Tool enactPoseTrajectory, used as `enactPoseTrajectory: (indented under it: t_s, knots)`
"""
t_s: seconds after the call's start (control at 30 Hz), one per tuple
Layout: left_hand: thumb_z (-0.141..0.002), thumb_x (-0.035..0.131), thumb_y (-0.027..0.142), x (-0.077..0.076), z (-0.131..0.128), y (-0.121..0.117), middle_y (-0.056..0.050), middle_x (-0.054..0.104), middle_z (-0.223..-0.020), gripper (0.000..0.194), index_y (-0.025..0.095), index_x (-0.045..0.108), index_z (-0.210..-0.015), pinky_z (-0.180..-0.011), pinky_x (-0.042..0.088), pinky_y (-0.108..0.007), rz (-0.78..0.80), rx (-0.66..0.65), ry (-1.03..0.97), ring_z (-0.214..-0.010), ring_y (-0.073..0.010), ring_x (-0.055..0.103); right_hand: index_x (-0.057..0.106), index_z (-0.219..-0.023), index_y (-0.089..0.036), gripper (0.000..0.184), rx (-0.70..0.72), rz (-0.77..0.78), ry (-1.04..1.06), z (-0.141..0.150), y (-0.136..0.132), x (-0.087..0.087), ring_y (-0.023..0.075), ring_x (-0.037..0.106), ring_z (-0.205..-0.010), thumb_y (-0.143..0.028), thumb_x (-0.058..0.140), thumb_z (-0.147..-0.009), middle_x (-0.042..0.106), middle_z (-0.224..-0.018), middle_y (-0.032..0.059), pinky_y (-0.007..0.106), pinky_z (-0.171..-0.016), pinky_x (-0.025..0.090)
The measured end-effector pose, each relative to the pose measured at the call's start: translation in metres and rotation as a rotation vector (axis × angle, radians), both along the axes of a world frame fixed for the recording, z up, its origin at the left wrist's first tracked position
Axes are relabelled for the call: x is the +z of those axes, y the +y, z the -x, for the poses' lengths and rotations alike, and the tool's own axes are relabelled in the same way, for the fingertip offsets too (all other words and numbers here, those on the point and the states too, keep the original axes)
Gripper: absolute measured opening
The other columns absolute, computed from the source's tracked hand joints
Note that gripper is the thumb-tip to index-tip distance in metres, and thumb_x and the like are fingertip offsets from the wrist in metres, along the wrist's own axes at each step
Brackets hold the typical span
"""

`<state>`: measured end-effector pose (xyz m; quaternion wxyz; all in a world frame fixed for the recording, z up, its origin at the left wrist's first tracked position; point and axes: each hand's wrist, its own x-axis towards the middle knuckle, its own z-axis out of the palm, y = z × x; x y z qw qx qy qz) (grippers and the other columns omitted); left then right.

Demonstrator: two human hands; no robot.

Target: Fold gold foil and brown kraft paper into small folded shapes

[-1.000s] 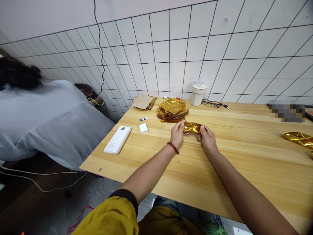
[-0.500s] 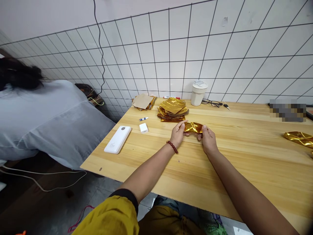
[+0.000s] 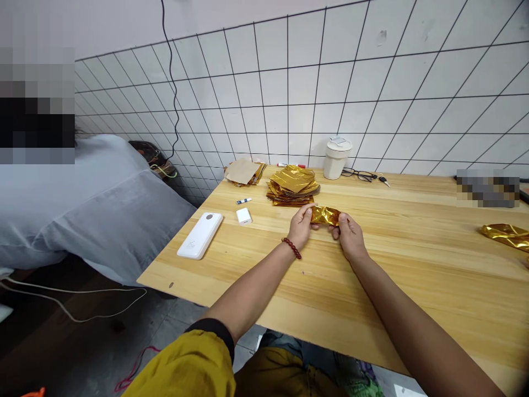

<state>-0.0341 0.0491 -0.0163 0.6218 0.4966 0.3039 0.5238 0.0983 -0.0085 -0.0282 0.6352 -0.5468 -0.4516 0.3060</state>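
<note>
A strip of folded gold foil paper [image 3: 325, 215] is stretched between my two hands, just above the table. My left hand [image 3: 301, 223], with a beaded bracelet at the wrist, pinches its left end. The right end is gripped by my right hand [image 3: 349, 234], thumb on top and fingers curled below. Right behind the strip lies a stack of gold foil paper sheets [image 3: 293, 184]. A folded gold piece [image 3: 506, 236] rests at the far right of the table.
On the wooden table [image 3: 264, 270] are a white power bank [image 3: 200, 236], a white charger [image 3: 243, 215], a small blue-white stick [image 3: 243, 201], brown paper sheets [image 3: 243, 171], a marker [image 3: 291, 165], a lidded cup [image 3: 337, 158], glasses [image 3: 359, 175] and a key [image 3: 384, 181]. A person in grey [image 3: 95, 204] sits at left.
My right hand has shifted slightly to the left, bringing my hands a little closer together on the gold strip. The left hand keeps its hold.
</note>
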Motion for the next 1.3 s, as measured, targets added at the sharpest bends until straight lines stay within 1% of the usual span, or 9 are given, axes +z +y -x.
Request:
enactPoseTrajectory:
  t_s: [0.27, 0.37, 0.57, 0.67, 0.8, 0.93, 1.0, 1.17, 1.3]
  knots:
    - [-0.082, 0.064, 0.052, -0.001, 0.000, 0.001, -0.008, 0.065, -0.102, 0.042, 0.019, 0.070, -0.108, -0.055, 0.053, -0.020, 0.024, -0.016, -0.024, -0.072, -0.0106, 0.059, 0.061, -0.090, -0.018, 0.055, 0.017, 0.010, -0.016, 0.000, -0.001, 0.000, 0.0090, 0.046, -0.046, -0.070, 0.047, -0.086, 0.060, -0.062, -0.0004, 0.022, -0.046, 0.037]
    - [-0.082, 0.064, 0.053, 0.000, 0.001, 0.001, -0.009, 0.064, -0.106, 0.044, 0.019, 0.068, -0.110, -0.055, 0.053, -0.020, 0.056, 0.013, -0.031, -0.075, -0.0118, 0.060, 0.061, -0.091, -0.017, 0.055, 0.020, 0.023, -0.027, 0.000, -0.001, 0.001, 0.0092, 0.046, -0.046, -0.070, 0.047, -0.086, 0.059, -0.061, -0.0004, 0.022, -0.046, 0.037]
    - [-0.081, 0.060, 0.061, 0.006, 0.003, -0.001, -0.009, 0.063, -0.112, 0.055, 0.021, 0.062, -0.120, -0.061, 0.053, -0.021, 0.157, 0.022, -0.098, -0.084, -0.0141, 0.061, 0.062, -0.110, -0.018, 0.055, 0.050, -0.001, 0.000, 0.003, -0.002, 0.006, 0.0106, 0.045, -0.047, -0.066, 0.047, -0.088, 0.061, -0.066, -0.0001, 0.024, -0.047, 0.037]
    - [-0.080, 0.058, 0.065, 0.009, 0.003, -0.002, -0.009, 0.065, -0.106, 0.060, 0.021, 0.058, -0.121, -0.065, 0.052, -0.023, 0.191, -0.018, -0.161, -0.082, -0.0143, 0.063, 0.064, -0.098, -0.020, 0.049, 0.031, -0.016, 0.006, 0.002, -0.001, 0.005, 0.0101, 0.045, -0.048, -0.065, 0.047, -0.089, 0.063, -0.070, 0.0007, 0.024, -0.047, 0.037]
    - [-0.074, 0.072, 0.055, 0.010, 0.002, 0.000, -0.005, 0.066, -0.096, 0.050, 0.020, 0.058, -0.108, -0.070, 0.051, -0.024, 0.158, -0.024, -0.227, -0.075, -0.0113, 0.062, 0.064, -0.073, -0.020, 0.050, 0.049, 0.014, -0.045, -0.001, -0.002, 0.002, 0.0107, 0.043, -0.047, -0.064, 0.047, -0.090, 0.055, -0.056, -0.0008, 0.026, -0.049, 0.036]
    - [-0.071, 0.076, 0.046, 0.009, 0.002, 0.001, -0.003, 0.066, -0.090, 0.042, 0.018, 0.062, -0.099, -0.069, 0.048, -0.024, 0.183, 0.061, -0.253, -0.074, -0.0113, 0.060, 0.070, -0.073, -0.018, 0.060, 0.081, 0.022, -0.027, -0.002, -0.004, 0.005, 0.0123, 0.048, -0.052, -0.068, 0.040, -0.090, 0.058, -0.059, 0.0020, 0.028, -0.055, 0.039]
    - [-0.072, 0.074, 0.045, 0.008, 0.002, 0.001, -0.004, 0.068, -0.087, 0.038, 0.016, 0.066, -0.095, -0.073, 0.048, -0.027, 0.198, 0.044, -0.249, -0.075, -0.0128, 0.061, 0.072, -0.075, -0.018, 0.062, 0.076, 0.006, 0.030, -0.001, -0.004, 0.009, 0.0120, 0.047, -0.052, -0.069, 0.040, -0.089, 0.060, -0.064, 0.0031, 0.028, -0.055, 0.039]
    - [-0.067, 0.078, 0.037, 0.006, 0.000, -0.002, -0.006, 0.072, -0.085, 0.030, 0.015, 0.073, -0.086, -0.085, 0.047, -0.031, 0.117, -0.033, -0.136, -0.083, -0.0160, 0.064, 0.071, -0.098, -0.019, 0.042, 0.128, -0.034, 0.083, 0.001, -0.004, 0.012, 0.0100, 0.042, -0.051, -0.057, 0.065, -0.080, 0.057, -0.069, -0.0007, 0.026, -0.051, 0.036]
    - [-0.067, 0.079, 0.033, 0.006, -0.002, -0.003, -0.005, 0.072, -0.086, 0.025, 0.016, 0.074, -0.085, -0.088, 0.047, -0.032, 0.102, -0.019, -0.120, -0.085, -0.0161, 0.064, 0.065, -0.116, -0.022, 0.051, 0.157, -0.087, 0.071, 0.001, -0.004, 0.010, 0.0106, 0.044, -0.054, -0.052, 0.071, -0.075, 0.054, -0.067, -0.0034, 0.025, -0.052, 0.038]
